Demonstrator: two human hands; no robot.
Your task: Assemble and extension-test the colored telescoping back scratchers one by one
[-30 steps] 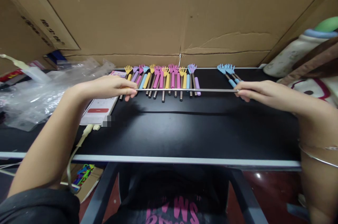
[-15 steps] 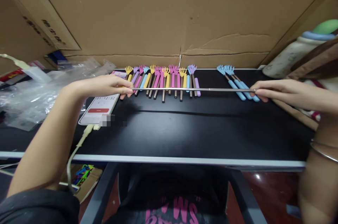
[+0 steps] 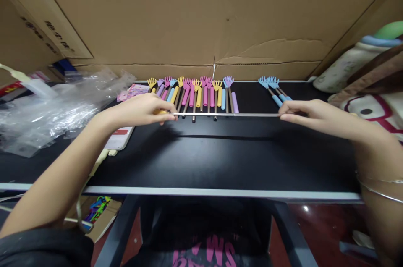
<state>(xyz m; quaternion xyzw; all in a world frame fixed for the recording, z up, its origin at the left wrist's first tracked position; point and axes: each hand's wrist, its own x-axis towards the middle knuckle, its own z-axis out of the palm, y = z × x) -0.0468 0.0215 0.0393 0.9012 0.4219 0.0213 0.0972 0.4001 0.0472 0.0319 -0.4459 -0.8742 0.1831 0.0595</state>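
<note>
The person's left hand [image 3: 147, 109] and right hand [image 3: 308, 113] are holding a thin metal telescopic rod [image 3: 233, 114] between them, one hand at each end. Its long axis is running crosswise, close to level and roughly parallel to the front edge of the black tabletop [image 3: 204, 162], and its shadow is falling on the surface apart from it, so the rod is being held in the air. The left hand is pinching its end with thumb and fingers drawn together, a bit of yellow showing between them; that is probably a scratcher claw, though the fingers are hiding too much to be sure. The right hand is pinching the opposite end between thumb and fingertips, also with no visible gap. From the left hand, the rod is extending rightward; from the right hand, leftward. Beyond it, a row of colourful claw-headed back scratchers [image 3: 205, 97] is lying with axes pointing away from the person, nearly square to the rod, and the left hand is nearer to that row. The right hand is nearer to the separate blue back scratchers [image 3: 277, 100], partly covering their handles.
</note>
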